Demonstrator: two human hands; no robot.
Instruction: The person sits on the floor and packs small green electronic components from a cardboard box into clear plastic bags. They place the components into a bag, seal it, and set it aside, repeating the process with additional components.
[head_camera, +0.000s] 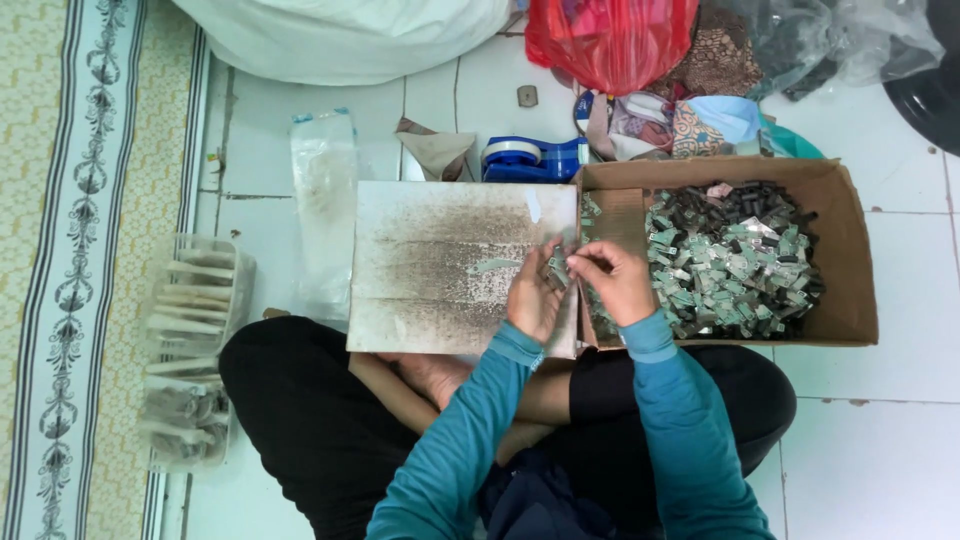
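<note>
Left hand (533, 300) and right hand (612, 280) meet over the edge of the stained board (440, 262). Fingers of both pinch one small green-and-dark piece (557, 266) between them, fingertips pressed together on it. Just right of the fingers: cardboard box (850, 260) holding a heap of like pieces (735, 262). Beyond the fingers, a blue tape dispenser (532, 158) on the floor.

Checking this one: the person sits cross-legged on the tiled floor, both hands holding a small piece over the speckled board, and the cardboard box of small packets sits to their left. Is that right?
Not quite. The head view shows the cardboard box of small packets on the person's right, not left. The rest holds: left hand and right hand meet on a small piece over the speckled board.
</note>
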